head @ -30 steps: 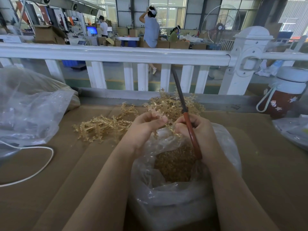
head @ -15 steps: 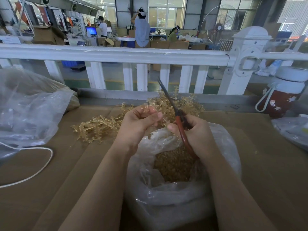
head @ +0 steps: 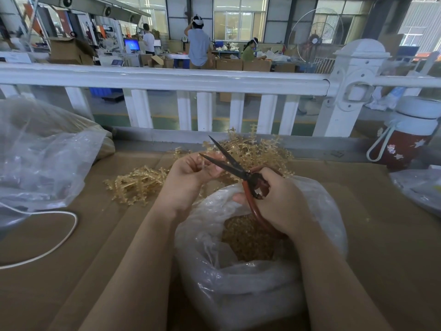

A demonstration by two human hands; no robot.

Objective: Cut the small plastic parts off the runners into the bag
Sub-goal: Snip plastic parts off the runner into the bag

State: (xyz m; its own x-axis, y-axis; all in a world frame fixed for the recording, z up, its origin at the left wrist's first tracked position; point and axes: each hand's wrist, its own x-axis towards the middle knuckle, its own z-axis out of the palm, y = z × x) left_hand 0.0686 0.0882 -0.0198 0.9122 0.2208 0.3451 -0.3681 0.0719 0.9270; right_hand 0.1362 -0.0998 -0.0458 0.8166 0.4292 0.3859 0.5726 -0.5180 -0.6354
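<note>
Far left: large clear plastic sack slumped on the cardboard-covered table; a white cord loops in front of it.

Left of centre: loose heap of amber runners on the cardboard, with a second, taller heap behind the hands, near the white railing.

Centre: left hand raised above the bag's near-left edge, fingers curled in, thumb and fingertips pinching a short amber runner piece.

Scissors: dark blades parted, tips pointing up and left, the lower blade lying against the left fingertips beside the pinched piece.

Right hand: fingers wrapped around the red handles, over the bag mouth.

Bag: clear plastic, open, directly below both hands; cut amber parts piled inside.

Far right: red bottle with white lid and strap, standing upright at the table's back edge.
</note>
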